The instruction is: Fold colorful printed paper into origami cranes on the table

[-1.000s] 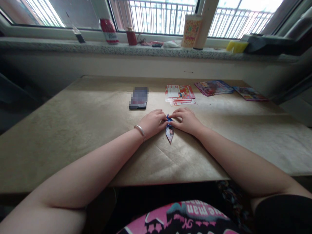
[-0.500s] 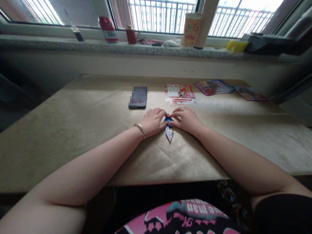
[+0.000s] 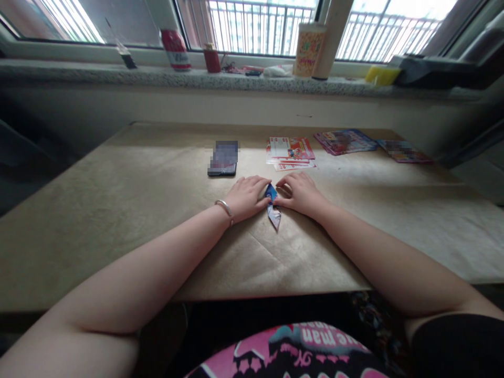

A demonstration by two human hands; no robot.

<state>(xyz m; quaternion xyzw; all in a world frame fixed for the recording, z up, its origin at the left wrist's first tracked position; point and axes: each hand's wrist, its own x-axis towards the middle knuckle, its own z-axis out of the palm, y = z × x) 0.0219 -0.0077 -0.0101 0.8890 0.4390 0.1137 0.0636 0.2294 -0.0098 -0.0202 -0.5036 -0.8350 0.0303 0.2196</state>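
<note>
Head | folded paper (image 3: 274, 214): blue upper part, pale pointed tail | left hand (image 3: 246, 197), right hand (image 3: 301, 193): both gripping it

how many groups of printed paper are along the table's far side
3: a red-white group beyond the right hand, a bluish group right of that, and a third group farthest right. Sheets underneath may be hidden.

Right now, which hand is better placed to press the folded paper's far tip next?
Left hand, probably: its index fingertip is at the far tip of the folded paper; the right hand has its index finger off it.
</note>
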